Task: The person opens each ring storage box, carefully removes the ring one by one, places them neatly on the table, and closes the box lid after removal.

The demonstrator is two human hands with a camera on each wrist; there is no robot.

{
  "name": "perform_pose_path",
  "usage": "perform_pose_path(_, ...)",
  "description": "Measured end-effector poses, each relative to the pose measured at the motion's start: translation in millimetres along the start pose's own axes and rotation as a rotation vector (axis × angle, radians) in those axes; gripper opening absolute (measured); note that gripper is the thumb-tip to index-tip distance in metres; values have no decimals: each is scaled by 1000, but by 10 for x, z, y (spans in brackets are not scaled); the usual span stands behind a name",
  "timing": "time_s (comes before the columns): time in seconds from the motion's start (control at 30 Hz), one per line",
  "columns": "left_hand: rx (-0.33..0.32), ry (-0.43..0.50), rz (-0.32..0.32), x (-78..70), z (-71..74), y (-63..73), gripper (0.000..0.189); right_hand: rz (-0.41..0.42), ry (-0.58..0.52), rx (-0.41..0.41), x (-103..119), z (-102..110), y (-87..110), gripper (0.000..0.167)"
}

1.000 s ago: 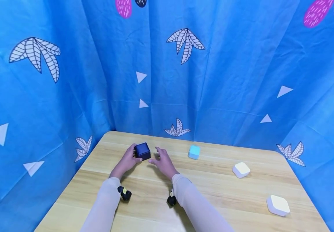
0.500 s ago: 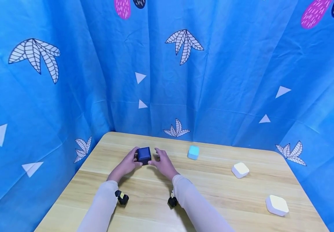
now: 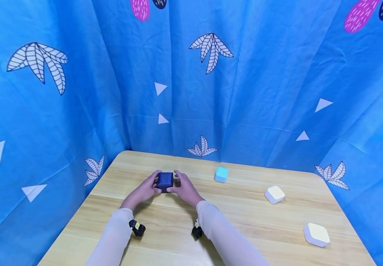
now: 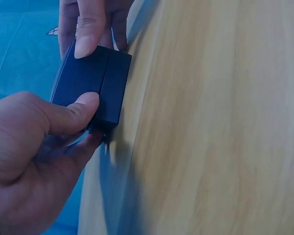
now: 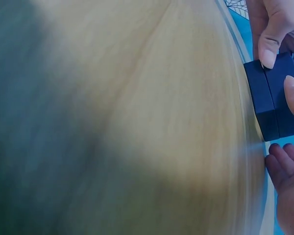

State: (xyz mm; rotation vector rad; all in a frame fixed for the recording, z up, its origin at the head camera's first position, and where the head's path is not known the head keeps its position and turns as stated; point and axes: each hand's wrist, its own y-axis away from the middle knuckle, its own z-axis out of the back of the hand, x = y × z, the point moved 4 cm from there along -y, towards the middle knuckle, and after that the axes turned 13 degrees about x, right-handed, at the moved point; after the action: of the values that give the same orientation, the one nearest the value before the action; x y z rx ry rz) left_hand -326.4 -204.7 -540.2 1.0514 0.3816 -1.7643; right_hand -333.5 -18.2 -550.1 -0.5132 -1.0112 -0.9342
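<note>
A small dark blue box (image 3: 165, 180) with a seam around it sits between my two hands, low over the wooden table. My left hand (image 3: 145, 189) holds it: the thumb presses the near face by the seam, and the fingers are at the left side. Opposite, my right hand (image 3: 185, 189) reaches to the box with its thumb over the near face. In the right wrist view the fingers (image 5: 284, 159) of that hand are loosely bent, a small gap from the side of the box (image 5: 277, 95). The seam shows closed in the left wrist view.
A light blue block (image 3: 221, 174) stands on the table (image 3: 244, 214) to the right of my hands. Two white rounded blocks (image 3: 274, 194) lie farther right. A blue patterned curtain (image 3: 261, 81) hangs behind the table and along its sides.
The box has come nearer to me and turned squarer to view, with my left hand on it. My right hand has moved left, from apart to right at the box.
</note>
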Motion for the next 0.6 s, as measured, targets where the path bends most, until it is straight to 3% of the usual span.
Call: perform_pose_path(0.6,66,94,-38,-4,3,93,81,26,-7,16,-26,-55,69,79)
